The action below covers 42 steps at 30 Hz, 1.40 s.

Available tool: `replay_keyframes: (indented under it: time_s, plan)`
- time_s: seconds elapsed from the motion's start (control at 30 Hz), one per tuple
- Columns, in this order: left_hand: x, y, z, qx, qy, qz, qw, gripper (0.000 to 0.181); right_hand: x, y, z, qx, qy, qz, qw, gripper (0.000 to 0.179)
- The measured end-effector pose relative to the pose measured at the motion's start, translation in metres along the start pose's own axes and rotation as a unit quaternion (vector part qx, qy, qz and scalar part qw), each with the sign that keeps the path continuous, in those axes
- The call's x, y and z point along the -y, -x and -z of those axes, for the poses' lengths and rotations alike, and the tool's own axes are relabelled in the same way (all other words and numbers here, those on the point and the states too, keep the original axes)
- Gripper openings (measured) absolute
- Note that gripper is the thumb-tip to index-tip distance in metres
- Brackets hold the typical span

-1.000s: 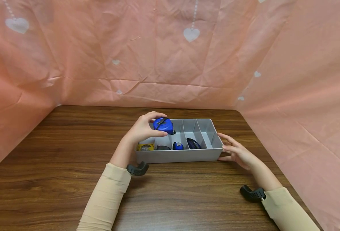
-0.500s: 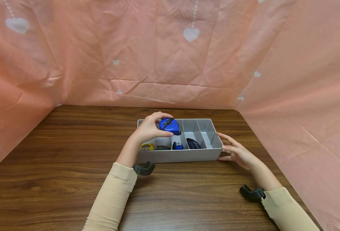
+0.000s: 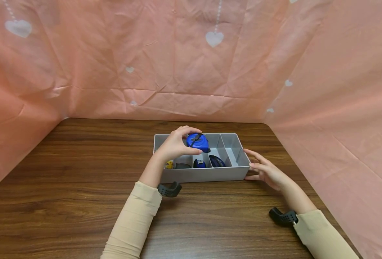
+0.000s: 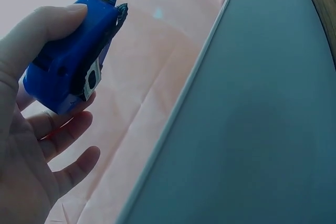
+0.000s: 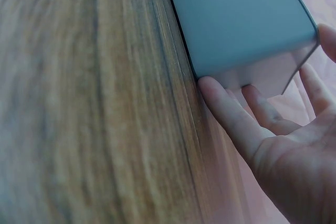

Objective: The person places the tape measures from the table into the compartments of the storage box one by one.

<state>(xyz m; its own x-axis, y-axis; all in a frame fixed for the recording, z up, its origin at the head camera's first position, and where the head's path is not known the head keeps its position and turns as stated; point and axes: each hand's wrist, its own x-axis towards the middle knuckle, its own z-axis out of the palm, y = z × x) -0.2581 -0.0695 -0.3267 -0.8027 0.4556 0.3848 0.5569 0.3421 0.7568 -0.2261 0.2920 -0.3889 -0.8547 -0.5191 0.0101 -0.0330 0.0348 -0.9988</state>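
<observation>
My left hand (image 3: 172, 146) pinches a blue tape measure (image 3: 198, 142) with a black strap, thumb on one side and fingers on the other. It hangs above the middle of a grey divided box (image 3: 207, 175). In the left wrist view the held tape measure (image 4: 68, 59) is apart from the box wall (image 4: 236, 129). A small blue tape measure (image 3: 199, 164) sits in the box's middle compartment, and a dark blue rounded object (image 3: 217, 161) lies to its right. My right hand (image 3: 268, 173) touches the right end of the box with spread, fairly straight fingers.
Further left in the box are a dark grey object (image 3: 182, 166) and a yellow tape measure (image 3: 169, 165), partly hidden by my left wrist. The box stands on a brown wooden table (image 3: 64, 180). Pink cloth (image 3: 174, 72) encloses the back and sides.
My left hand has carried the blue tape measure rightward over the box, covering more of the yellow tape measure. My right hand and the box have stayed put.
</observation>
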Motion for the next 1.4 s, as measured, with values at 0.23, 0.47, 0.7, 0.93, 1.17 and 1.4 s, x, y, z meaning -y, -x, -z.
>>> replay_keyframes:
  time_s: [0.23, 0.47, 0.7, 0.93, 1.17, 1.4]
  plan:
    - [-0.003, -0.003, -0.007, -0.004, 0.0, -0.004, 1.0, 0.057, 0.0, 0.0, 0.0, 0.0, 0.0, 0.001, 1.0, 0.057]
    - [-0.005, -0.009, -0.014, -0.001, 0.0, -0.022, 0.9998, 0.058, 0.0, 0.0, 0.0, -0.001, 0.0, 0.0, 1.0, 0.057]
    - [-0.007, -0.014, -0.023, 0.0, 0.005, -0.032, 0.9995, 0.057, 0.0, 0.0, 0.001, -0.001, 0.0, -0.001, 1.0, 0.057]
    - [-0.012, -0.018, -0.033, 0.013, -0.004, -0.028, 0.9995, 0.059, 0.0, 0.0, 0.0, -0.002, 0.004, 0.0, 1.0, 0.057]
    - [-0.016, -0.02, -0.042, 0.016, -0.014, -0.022, 0.9995, 0.058, 0.001, 0.0, -0.001, -0.004, 0.002, -0.002, 1.0, 0.057]
    - [-0.016, -0.023, -0.05, 0.02, -0.021, -0.027, 0.9992, 0.059, 0.002, -0.001, -0.001, -0.006, 0.001, -0.009, 0.9999, 0.058]
